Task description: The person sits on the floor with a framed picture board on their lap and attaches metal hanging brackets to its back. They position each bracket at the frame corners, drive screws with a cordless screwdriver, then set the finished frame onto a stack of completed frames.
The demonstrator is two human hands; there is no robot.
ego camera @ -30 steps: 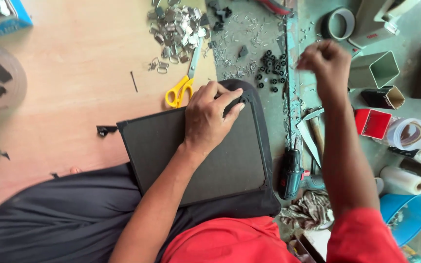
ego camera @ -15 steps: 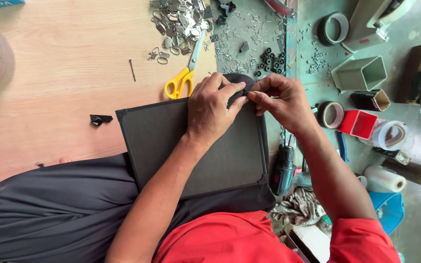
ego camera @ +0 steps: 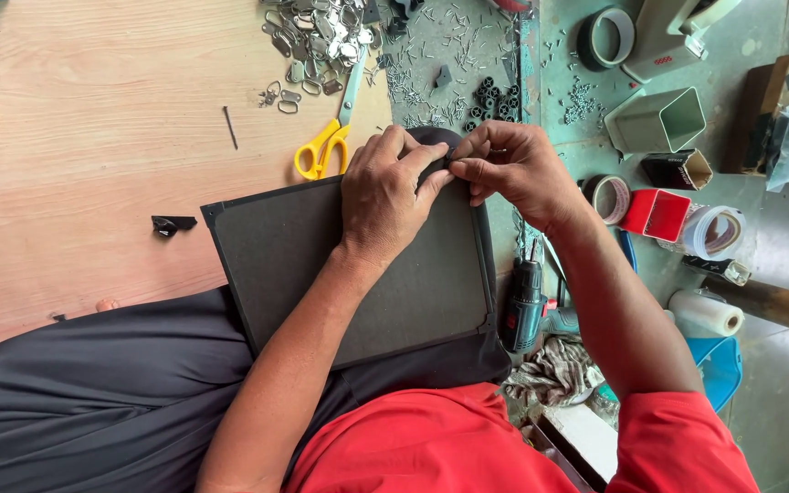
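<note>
A dark grey flat panel [ego camera: 321, 265] with a black frame rests on my lap and against the wooden board. My left hand [ego camera: 385, 196] presses down on its upper right part, fingers on a small black piece at the top corner. My right hand [ego camera: 513, 164] meets it there, its fingertips pinched on that same corner piece [ego camera: 445, 157]; whatever tiny part it pinches is hidden. Yellow-handled scissors [ego camera: 326, 146] lie just above the panel, left of my left hand.
A pile of metal rings [ego camera: 317, 36], loose small nails [ego camera: 431, 64] and black parts [ego camera: 495, 99] lie on top. A cordless drill [ego camera: 524, 306] lies right of the panel. Tape rolls [ego camera: 606, 38], a green box [ego camera: 657, 120] and a red box [ego camera: 655, 215] stand right.
My right hand came down from the raised position at the right to the panel's top corner, beside my left hand. Now both hands pinch at that corner; the left hand stayed put.
</note>
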